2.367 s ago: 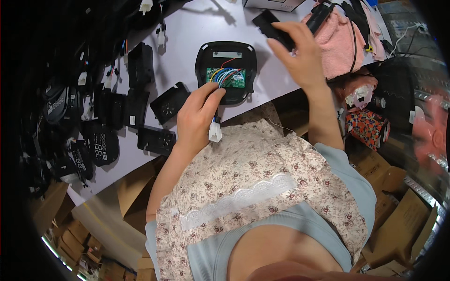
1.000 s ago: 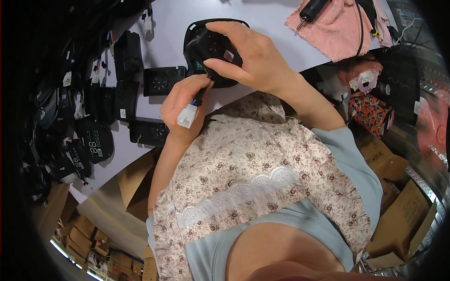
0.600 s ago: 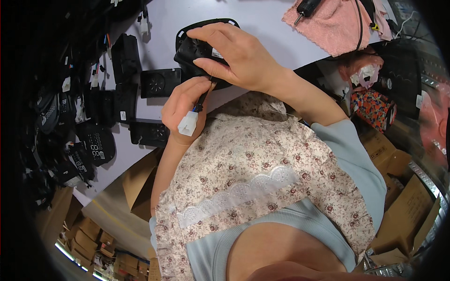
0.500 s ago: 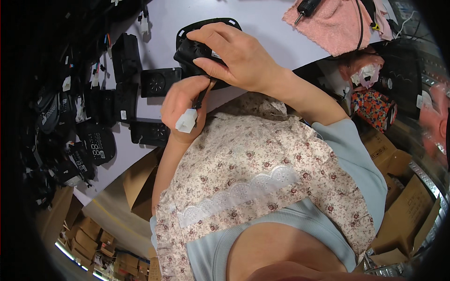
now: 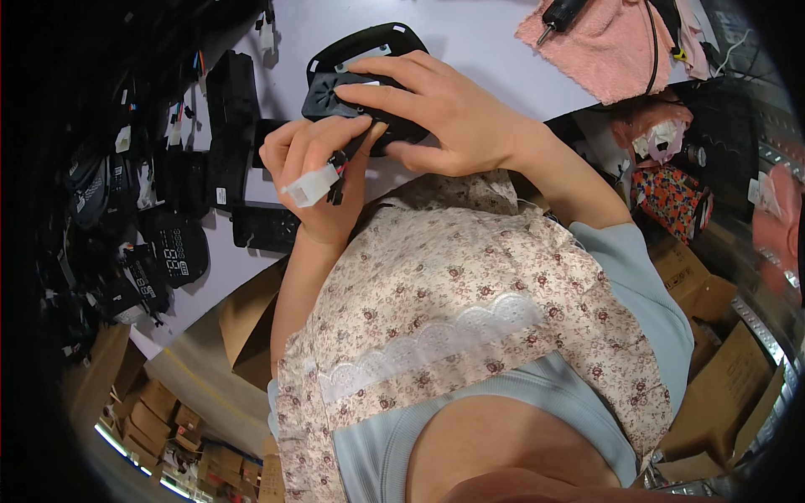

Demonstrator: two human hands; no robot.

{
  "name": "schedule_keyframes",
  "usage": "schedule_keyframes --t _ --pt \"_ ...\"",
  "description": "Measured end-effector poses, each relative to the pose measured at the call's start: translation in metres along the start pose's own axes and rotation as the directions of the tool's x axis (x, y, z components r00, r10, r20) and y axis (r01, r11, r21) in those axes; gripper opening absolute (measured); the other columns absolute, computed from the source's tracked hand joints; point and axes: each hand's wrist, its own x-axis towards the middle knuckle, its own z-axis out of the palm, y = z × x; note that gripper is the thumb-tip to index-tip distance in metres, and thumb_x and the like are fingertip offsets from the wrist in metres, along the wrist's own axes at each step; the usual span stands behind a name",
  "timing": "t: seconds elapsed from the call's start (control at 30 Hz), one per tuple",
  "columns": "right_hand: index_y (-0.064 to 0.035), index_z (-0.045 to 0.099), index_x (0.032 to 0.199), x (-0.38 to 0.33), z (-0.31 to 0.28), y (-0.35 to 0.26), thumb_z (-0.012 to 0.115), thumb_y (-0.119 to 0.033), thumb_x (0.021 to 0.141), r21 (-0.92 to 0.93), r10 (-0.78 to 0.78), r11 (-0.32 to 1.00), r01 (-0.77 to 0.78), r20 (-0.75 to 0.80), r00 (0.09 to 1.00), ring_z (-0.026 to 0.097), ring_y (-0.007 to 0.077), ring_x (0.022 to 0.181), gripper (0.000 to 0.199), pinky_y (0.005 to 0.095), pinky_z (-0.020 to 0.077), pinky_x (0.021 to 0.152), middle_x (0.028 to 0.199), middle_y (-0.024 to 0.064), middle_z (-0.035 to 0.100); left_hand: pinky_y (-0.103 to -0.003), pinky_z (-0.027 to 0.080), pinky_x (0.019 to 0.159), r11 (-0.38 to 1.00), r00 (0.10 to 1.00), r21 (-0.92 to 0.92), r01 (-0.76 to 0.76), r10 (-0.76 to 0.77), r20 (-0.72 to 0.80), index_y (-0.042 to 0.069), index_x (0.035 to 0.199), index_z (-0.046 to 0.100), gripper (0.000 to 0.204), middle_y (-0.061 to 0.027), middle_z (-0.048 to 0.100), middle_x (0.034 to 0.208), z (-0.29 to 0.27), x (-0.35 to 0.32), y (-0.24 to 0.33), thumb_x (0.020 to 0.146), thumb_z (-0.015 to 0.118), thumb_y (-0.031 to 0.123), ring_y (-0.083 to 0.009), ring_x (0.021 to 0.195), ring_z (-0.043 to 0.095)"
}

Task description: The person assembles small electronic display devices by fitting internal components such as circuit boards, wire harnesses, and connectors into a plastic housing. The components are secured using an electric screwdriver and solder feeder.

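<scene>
My right hand point(image 5: 436, 109) lies over a black plastic housing point(image 5: 331, 88), fingers pressing its black cover down at the table's near edge. Part of a second black frame point(image 5: 369, 42) shows just behind it. My left hand point(image 5: 314, 163) is closed around a bundle of thin wires with a white plug connector point(image 5: 309, 186) sticking out below the fingers. Both hands touch at the housing's lower left side. The inside of the housing is hidden by the cover and my fingers.
Several black display modules point(image 5: 172, 251) and flat black parts point(image 5: 226, 126) line the white table point(image 5: 470, 33) to the left. A pink cloth point(image 5: 604, 50) with a black tool point(image 5: 560, 12) lies at the far right. Cardboard boxes point(image 5: 721, 377) stand to the right and below.
My right hand came back from the far right and set a black cover on the open housing, hiding the green board. My left hand now grips the wires and white connector lower.
</scene>
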Motion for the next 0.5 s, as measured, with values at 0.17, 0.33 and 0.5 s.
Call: schedule_keyframes --t 0.17,0.33,0.5 --pt "-0.017 0.062 0.136 -0.001 0.012 0.002 0.075 -0.015 0.084 -0.089 0.0 0.996 -0.002 -0.019 1.0 0.057 0.0339 0.116 0.054 0.0444 0.049 0.1 0.14 0.0141 0.055 -0.034 0.041 0.085 0.999 0.998 -0.025 -0.048 0.049 0.035 0.011 0.1 0.076 0.025 -0.0004 0.073 0.09 -0.006 0.0 0.001 0.077 0.083 0.02 -0.0221 0.089 0.058" --pt "-0.0192 0.068 0.132 -0.016 0.016 0.002 0.076 -0.013 0.084 0.069 0.085 0.994 -0.081 -0.061 0.995 0.058 0.033 0.117 0.049 0.0423 0.0506 0.098 0.137 0.0127 0.056 -0.041 0.04 0.096 0.997 0.998 0.071 0.007 -0.011 0.062 0.008 0.122 0.069 0.045 -0.0065 0.068 0.119 0.0 -0.014 0.001 0.085 0.078 0.031 -0.0272 0.107 0.058" --pt "-0.0179 0.072 0.128 -0.023 0.01 0.004 0.072 -0.004 0.087 0.259 0.235 0.943 -0.211 -0.067 0.97 0.064 0.0293 0.113 0.043 0.039 0.0552 0.09 0.132 0.0127 0.057 -0.051 0.031 0.113 0.938 0.965 0.312 0.15 -0.207 0.16 0.003 0.139 0.056 0.087 -0.0079 0.062 0.135 -0.008 -0.016 -0.001 0.07 0.09 0.043 -0.0303 0.132 0.05"
